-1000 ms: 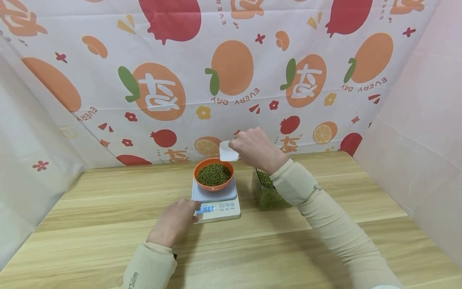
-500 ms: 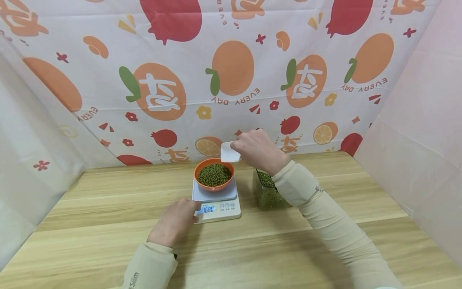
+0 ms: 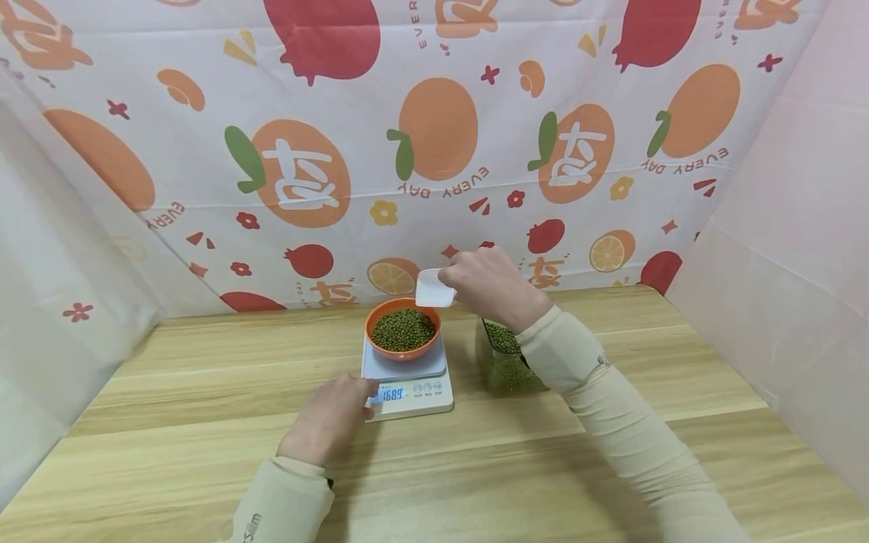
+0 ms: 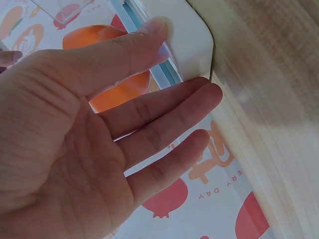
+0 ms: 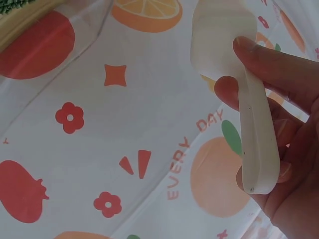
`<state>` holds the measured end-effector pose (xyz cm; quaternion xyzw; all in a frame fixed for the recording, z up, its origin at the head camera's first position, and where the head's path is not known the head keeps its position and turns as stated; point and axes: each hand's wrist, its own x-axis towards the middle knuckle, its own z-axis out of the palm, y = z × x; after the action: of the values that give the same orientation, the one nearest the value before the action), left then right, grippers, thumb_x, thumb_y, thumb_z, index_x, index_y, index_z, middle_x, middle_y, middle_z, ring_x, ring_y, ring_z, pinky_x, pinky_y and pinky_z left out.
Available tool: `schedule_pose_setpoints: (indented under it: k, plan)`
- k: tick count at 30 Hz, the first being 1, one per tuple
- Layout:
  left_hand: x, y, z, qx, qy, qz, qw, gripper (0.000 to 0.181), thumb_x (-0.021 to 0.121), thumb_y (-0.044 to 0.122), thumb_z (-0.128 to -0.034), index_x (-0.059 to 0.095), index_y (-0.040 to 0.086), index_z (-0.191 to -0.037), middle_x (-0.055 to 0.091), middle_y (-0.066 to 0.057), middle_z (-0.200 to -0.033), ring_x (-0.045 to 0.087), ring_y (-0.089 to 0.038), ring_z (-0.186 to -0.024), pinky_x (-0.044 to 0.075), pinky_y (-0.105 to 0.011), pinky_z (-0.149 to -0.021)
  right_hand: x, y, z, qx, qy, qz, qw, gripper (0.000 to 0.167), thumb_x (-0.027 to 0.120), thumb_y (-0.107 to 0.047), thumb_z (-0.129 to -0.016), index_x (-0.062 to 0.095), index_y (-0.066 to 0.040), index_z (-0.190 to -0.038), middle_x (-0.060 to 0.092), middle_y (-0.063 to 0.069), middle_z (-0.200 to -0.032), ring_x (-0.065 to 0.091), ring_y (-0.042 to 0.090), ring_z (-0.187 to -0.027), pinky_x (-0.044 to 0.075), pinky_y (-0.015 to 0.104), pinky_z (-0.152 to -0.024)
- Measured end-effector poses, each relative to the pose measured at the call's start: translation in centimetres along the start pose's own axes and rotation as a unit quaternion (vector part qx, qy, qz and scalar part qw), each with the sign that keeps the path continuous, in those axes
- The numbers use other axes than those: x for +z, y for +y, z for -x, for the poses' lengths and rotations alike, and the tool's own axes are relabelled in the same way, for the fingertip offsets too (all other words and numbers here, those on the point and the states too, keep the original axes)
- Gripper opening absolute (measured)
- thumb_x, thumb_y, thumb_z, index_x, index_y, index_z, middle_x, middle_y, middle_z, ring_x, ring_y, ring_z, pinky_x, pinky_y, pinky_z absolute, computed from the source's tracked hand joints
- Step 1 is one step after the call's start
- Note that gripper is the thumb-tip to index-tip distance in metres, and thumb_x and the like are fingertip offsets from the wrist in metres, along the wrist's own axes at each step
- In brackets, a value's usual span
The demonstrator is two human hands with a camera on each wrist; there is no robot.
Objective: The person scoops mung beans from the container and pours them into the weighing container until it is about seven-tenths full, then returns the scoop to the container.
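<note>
My right hand (image 3: 495, 286) grips the handle of a white scoop (image 3: 433, 289), its blade at the far right rim of an orange bowl (image 3: 402, 355). Thumb and fingers wrap that handle in the right wrist view. Small green beans (image 3: 403, 329), which look like mung beans, fill much of the bowl. Under it is a white kitchen scale (image 3: 407, 408), its lit display appearing to read 168.9. At the scale's front left corner rests my left hand (image 3: 324, 419): in the left wrist view the thumb (image 4: 149, 35) lies on top, with the other fingers extended beside the edge.
A clear container (image 3: 505, 373) of green beans stands right of the scale, partly hidden by the right forearm. The wooden table (image 3: 204, 392) backs onto a fruit-print cloth (image 3: 366, 173), and pale sheets hang at both sides.
The display reading has climbed from about 166.7 through 168.0 to about 168.9. My right hand and the scoop have shifted slightly right and down; the left hand stays put.
</note>
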<state>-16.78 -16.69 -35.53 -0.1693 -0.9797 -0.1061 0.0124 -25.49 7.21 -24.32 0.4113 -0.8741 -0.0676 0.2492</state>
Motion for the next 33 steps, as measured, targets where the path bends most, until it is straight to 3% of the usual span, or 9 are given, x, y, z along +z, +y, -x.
schedule_pose_setpoints:
  k: [4,11,22,33]
  plan:
    - [0.0,0.0,0.1,0.000,0.002,0.000,1.0000,0.018,0.083,0.000,-0.0793,0.074,0.005,-0.094,0.071,-0.008,-0.084,0.062,-0.018,-0.070,0.054,-0.039,-0.064,0.1,0.2,0.3,0.008,-0.008,0.000,0.9999,0.014,0.082,-0.006,-0.082,0.079,-0.011,-0.095,0.075,0.004,-0.088,0.064,0.021,-0.064,0.050,0.032,-0.052]
    - [-0.1,0.0,0.2,-0.005,-0.001,0.001,1.0000,0.018,0.082,-0.001,-0.0802,0.074,0.005,-0.096,0.071,-0.009,-0.085,0.060,-0.017,-0.069,0.054,-0.039,-0.064,0.1,0.6,0.8,0.015,-0.004,0.002,0.9999,0.008,0.082,-0.008,-0.084,0.078,-0.011,-0.090,0.072,0.002,-0.078,0.059,0.019,-0.059,0.045,0.031,-0.048]
    - [0.0,0.0,0.1,0.000,0.007,-0.001,1.0000,0.018,0.081,-0.001,-0.0799,0.074,0.005,-0.095,0.071,-0.009,-0.083,0.061,-0.018,-0.069,0.054,-0.040,-0.064,0.3,0.9,2.0,0.022,0.004,-0.008,0.9997,0.013,0.088,-0.012,-0.079,0.079,-0.011,-0.089,0.073,0.003,-0.077,0.064,0.021,-0.061,0.048,0.030,-0.051]
    - [-0.1,0.1,0.2,-0.003,0.002,0.001,1.0000,0.019,0.082,0.000,-0.0799,0.074,0.005,-0.097,0.071,-0.009,-0.085,0.063,-0.019,-0.072,0.054,-0.041,-0.065,0.1,1.7,2.7,0.048,-0.011,-0.056,0.9972,0.013,0.087,-0.011,-0.081,0.078,-0.010,-0.090,0.073,0.004,-0.079,0.062,0.022,-0.064,0.051,0.035,-0.057]
